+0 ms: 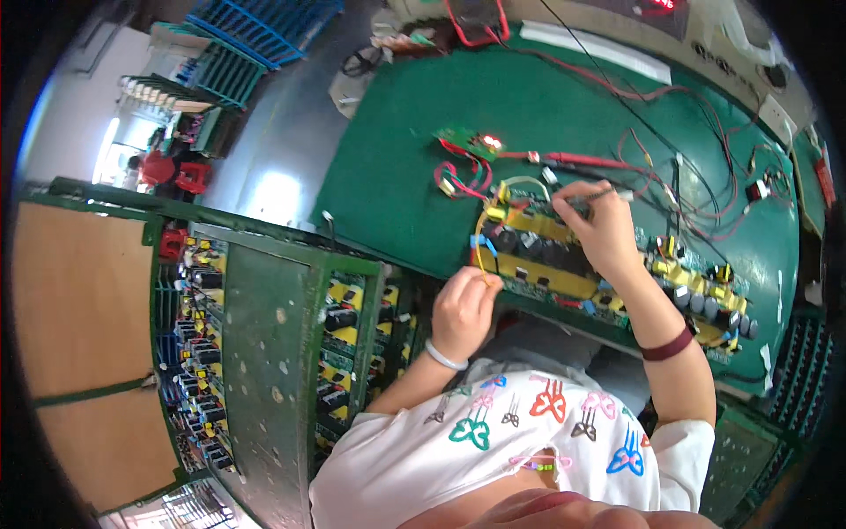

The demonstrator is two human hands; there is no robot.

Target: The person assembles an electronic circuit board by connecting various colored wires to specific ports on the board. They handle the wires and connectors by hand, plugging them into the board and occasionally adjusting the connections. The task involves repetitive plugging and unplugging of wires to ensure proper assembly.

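Observation:
A long circuit board (551,280) with yellow parts and dark components lies near the front edge of the green table. At its left end my left hand (463,310) pinches a yellow wire (481,256) that runs up to the board; a black wire is beside it. Over the board's far edge, my right hand (604,231) is closed around a slim pen-like tool (624,195) whose kind I cannot make out. A pale wire (529,182) arcs from the board's corner toward the right fingertips. Beyond the board lies a small green circuit board with a lit red display (490,141).
A second circuit board (701,300) sits to the right on the green table (397,176). Red and black cables (705,194) tangle across the far right, with a red-edged meter (476,19) at the back. Racks of boards (204,353) stand left. A person in red (157,167) is far off.

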